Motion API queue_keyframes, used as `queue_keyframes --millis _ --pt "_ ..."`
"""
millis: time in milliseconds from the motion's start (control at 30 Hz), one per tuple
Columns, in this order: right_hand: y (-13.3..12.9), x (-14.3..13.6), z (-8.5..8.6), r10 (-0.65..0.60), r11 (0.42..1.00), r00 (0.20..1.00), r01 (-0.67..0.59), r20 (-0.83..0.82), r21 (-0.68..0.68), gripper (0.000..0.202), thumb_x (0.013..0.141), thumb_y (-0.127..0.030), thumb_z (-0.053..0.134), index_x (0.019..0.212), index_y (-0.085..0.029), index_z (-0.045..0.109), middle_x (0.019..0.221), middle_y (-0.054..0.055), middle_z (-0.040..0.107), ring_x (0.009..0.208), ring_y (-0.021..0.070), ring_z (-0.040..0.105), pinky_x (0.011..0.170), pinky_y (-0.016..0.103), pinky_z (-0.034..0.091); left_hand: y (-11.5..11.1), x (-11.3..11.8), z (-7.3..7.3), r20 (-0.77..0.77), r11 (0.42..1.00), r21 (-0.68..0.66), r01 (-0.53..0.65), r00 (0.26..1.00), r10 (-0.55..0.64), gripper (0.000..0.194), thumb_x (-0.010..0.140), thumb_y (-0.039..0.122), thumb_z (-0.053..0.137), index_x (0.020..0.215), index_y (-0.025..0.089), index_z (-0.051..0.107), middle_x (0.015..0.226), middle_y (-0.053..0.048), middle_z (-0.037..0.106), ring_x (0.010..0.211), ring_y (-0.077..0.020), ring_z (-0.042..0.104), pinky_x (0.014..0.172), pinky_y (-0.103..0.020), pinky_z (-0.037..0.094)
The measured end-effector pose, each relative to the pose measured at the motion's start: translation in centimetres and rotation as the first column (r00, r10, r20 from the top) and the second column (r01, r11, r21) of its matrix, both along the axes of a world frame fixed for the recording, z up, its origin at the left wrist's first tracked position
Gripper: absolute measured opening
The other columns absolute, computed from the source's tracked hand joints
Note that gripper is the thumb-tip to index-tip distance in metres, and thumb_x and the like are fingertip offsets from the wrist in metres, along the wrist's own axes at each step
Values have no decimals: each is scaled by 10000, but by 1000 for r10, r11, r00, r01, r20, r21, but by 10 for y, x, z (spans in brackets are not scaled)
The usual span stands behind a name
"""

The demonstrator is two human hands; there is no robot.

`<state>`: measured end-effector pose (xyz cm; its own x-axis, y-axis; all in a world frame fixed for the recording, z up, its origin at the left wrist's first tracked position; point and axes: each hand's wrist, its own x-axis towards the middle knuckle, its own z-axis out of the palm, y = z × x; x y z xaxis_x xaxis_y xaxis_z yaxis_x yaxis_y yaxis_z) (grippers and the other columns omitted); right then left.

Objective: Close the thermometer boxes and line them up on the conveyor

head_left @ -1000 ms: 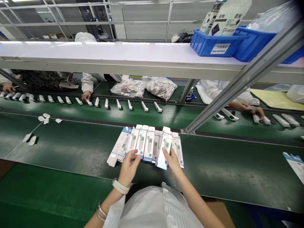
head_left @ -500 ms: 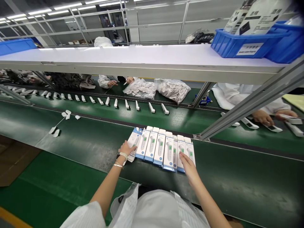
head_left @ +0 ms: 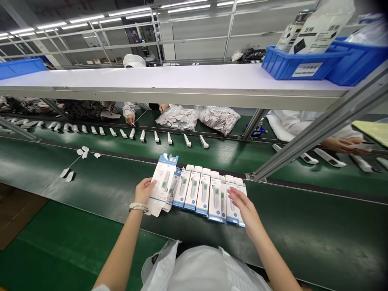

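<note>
My left hand [head_left: 143,192] grips the left edge of a flattened white-and-blue carton [head_left: 161,178], printed with a thermometer-like device. The carton is tilted up, its flaps sticking out at top and bottom. Partly behind it lies another flat carton [head_left: 173,189]. To the right, several white boxes [head_left: 203,190] with blue bottom edges lie side by side in a row on the dark green surface. My right hand [head_left: 246,207] is over the row's right end, fingers stretched out and holding nothing. Whether its fingertips touch the last boxes, I cannot tell.
Beyond the boxes, white handheld devices [head_left: 187,140] line a green conveyor. Small white pieces [head_left: 69,176] lie at left. Two clear bags of white parts [head_left: 217,119] sit behind. A shelf [head_left: 157,79] and metal post [head_left: 303,133] cross the view. Co-workers' hands [head_left: 130,119] show opposite.
My left hand has moved left and lifted, raising a flat carton that now overlaps the one beside it. My right hand stays near the row's right end. The far co-workers' hands have shifted.
</note>
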<state>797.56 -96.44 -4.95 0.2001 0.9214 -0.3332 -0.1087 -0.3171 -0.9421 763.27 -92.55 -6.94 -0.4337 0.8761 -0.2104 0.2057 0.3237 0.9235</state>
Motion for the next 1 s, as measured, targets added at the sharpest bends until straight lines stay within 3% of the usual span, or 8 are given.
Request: queue_keyframes --millis 100,233,367,500,633,833,933,1000 --pt "1 -33 27 281 952 937 -246 -206 182 654 588 -499 725 1167 -250 550 1218 104 572 1125 268 519 1008 501 298 -15 27 39 189 985 52 166 967 -173 431 650 473 659 915 139 594 832 -62 667 708 -161 614 664 -272 493" --pt "3 -67 54 555 829 726 -436 -406 351 836 471 -531 777 1204 -232 508 1266 105 530 1183 275 470 1005 469 324 -33 82 68 478 865 145 480 732 -486 340 708 384 674 928 130 617 818 -71 669 689 -152 615 667 -269 489" --pt "4 -69 57 534 838 749 -407 -392 364 659 512 -401 794 1107 -243 561 1180 65 580 1131 261 510 981 444 364 -43 110 74 306 717 219 662 651 -695 447 777 455 578 1117 165 594 1095 -117 621 948 -232 597 833 -351 471" --pt "0 -64 45 463 860 840 -347 -283 375 650 472 -341 815 1063 -247 559 1204 63 532 1078 254 534 916 425 430 -53 121 75 1 591 232 773 607 -794 989 535 398 793 1378 216 308 1433 -124 301 1283 -326 318 1041 -449 301" --pt "-4 -63 40 435 856 880 -339 -189 389 720 459 -302 822 1110 -234 522 1142 75 564 1011 252 568 853 417 476 -59 135 76 -43 624 201 755 643 -765 914 521 259 794 1334 208 379 1310 -121 472 1159 -294 476 1002 -435 365" --pt "-7 -62 52 210 960 948 -154 -240 232 424 555 -377 773 906 -179 642 892 69 702 901 281 633 848 463 477 -61 144 69 218 737 144 661 705 -675 250 685 286 686 913 187 671 918 -25 696 909 -256 624 829 -387 497" --pt "-6 -61 53 184 969 947 -130 -264 210 421 554 -430 764 872 -179 649 872 68 706 879 274 637 822 442 489 -63 145 65 140 764 145 628 752 -644 161 734 334 641 751 180 685 802 -11 699 852 -250 634 801 -369 499" --pt "-7 -59 53 207 957 945 -141 -254 254 415 586 -464 740 877 -187 639 886 68 698 887 259 631 824 412 484 -65 147 65 8 769 168 617 779 -627 178 774 344 601 800 189 684 821 -18 694 850 -238 631 799 -350 492"
